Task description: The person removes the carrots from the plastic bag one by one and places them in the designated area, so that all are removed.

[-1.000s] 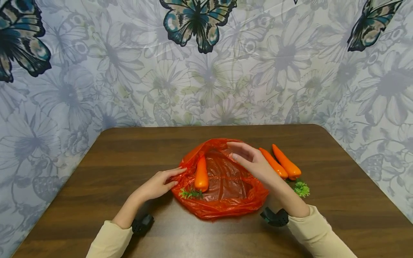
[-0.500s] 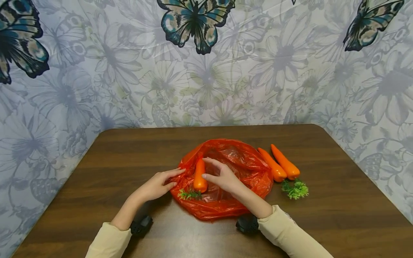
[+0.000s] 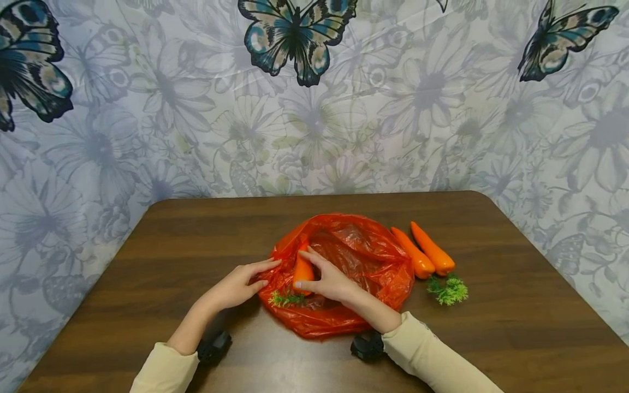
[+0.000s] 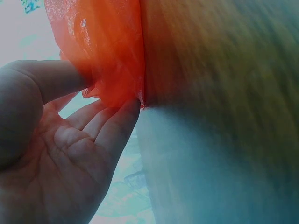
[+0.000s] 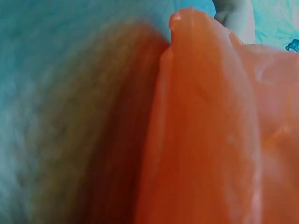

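A red plastic bag lies spread on the table with its mouth facing up. Inside, at its left, is an orange carrot with a green leafy top. My right hand reaches into the bag and holds this carrot, its thumb and fingers across it. My left hand touches the bag's left rim with extended fingers. In the left wrist view, the bag edge lies between the thumb and fingers of my left hand. The right wrist view shows the bag's side, with the right hand hidden.
Two more carrots lie side by side on the wooden table, right of the bag, their green tops toward me. A cloth with flowers and butterflies hangs behind. Black wrist cameras sit at both wrists.
My right hand has moved left from the bag's right rim, into the bag and onto the carrot. My left hand stays at the left rim.
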The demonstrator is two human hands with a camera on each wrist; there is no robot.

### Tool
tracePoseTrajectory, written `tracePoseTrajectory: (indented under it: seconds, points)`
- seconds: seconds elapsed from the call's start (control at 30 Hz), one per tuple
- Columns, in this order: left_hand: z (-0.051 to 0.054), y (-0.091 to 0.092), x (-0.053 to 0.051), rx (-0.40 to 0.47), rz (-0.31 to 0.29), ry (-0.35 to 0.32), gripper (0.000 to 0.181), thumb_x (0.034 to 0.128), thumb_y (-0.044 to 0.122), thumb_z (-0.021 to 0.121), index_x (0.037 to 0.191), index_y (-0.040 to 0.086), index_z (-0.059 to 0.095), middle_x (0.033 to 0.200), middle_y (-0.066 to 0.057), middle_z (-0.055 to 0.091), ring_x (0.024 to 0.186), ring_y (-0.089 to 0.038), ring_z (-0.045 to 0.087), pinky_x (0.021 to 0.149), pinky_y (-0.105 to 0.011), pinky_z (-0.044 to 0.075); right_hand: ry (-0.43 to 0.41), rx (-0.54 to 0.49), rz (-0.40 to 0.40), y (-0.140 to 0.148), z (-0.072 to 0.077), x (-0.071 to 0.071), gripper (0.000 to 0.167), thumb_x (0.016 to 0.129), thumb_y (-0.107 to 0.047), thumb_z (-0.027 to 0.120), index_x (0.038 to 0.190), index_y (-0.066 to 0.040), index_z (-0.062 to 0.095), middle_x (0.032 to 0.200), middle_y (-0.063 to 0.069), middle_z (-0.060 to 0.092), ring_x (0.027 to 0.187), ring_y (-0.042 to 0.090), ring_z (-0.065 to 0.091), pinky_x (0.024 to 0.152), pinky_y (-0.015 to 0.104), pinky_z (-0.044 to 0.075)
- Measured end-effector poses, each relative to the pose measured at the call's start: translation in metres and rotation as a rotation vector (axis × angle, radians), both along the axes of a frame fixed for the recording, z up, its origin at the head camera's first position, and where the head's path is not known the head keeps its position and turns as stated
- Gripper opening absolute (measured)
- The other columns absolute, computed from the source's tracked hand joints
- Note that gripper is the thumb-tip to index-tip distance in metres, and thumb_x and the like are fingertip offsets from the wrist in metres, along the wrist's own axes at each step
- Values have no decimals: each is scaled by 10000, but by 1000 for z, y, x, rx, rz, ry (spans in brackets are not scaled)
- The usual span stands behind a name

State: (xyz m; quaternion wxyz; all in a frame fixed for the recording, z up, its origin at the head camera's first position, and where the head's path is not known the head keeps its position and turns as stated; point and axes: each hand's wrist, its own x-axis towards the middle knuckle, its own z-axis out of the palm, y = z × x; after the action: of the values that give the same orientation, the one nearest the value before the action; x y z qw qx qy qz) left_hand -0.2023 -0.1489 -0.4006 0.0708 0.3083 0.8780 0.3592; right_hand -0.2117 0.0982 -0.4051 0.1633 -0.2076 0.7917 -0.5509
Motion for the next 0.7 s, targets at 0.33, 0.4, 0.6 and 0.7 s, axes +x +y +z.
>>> tracePoseTrajectory:
  seconds: [0.33,0.4,0.6,0.7]
  points:
    - [-1,2,-1,3,-7,16,486,885,-29,588,1357,28,488,1321,-212,482,1173,-340,472,945,-520,373,111,106,-4,-2,-2,1,750,792,-166,765,1430,-64,384,1520,154,160,1341,340,217,1036,482,266]
    - [-1,2,-2,3,-10,17,484,886,-31,585,1357,27,488,1317,-207,486,1157,-314,483,940,-509,383,104,83,-6,-2,-2,1,731,803,-143,752,1428,-55,383,1520,152,164,1341,327,223,1031,457,286]
    - [-1,2,0,-5,-14,21,478,889,-30,579,1355,16,484,1308,-204,496,1065,-247,514,914,-488,412,95,22,15,-1,-3,3,657,838,-113,713,1414,-42,405,1508,148,212,1315,304,296,981,414,367]
    - [-1,2,0,-7,-17,24,478,889,-32,578,1355,13,484,1304,-199,500,1040,-236,517,904,-476,421,128,37,18,-1,-3,3,592,847,-121,705,1383,-59,461,1481,129,291,1293,297,339,973,412,377]
